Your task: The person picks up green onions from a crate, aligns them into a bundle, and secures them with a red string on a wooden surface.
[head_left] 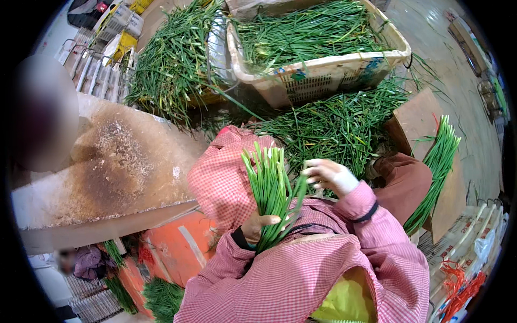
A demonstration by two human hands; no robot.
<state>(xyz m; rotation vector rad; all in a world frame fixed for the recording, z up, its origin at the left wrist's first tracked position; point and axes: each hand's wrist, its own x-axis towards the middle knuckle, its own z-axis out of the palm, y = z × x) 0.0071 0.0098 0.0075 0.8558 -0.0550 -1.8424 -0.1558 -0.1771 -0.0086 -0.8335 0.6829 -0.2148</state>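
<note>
My left hand (252, 226) is closed round the lower part of a bunch of garlic chives (267, 185), held upright above my lap with its pale cut ends at the top. Just right of the bunch, my right hand (326, 175) pinches a few chive stalks (300, 188) that lean away from the rest. A white covering wraps that hand near the wrist. A pink checked cloth (229, 167) lies over my left knee, behind the bunch. Loose chives (334, 126) are heaped on the floor beyond my legs.
A white plastic crate (323, 75) full of chives stands ahead, with another chive heap (172, 64) on its left. To the right, a tied chive bundle (433, 175) lies on a brown board (455, 196), near red ties (458, 285). A stained tabletop (124, 161) stands at left.
</note>
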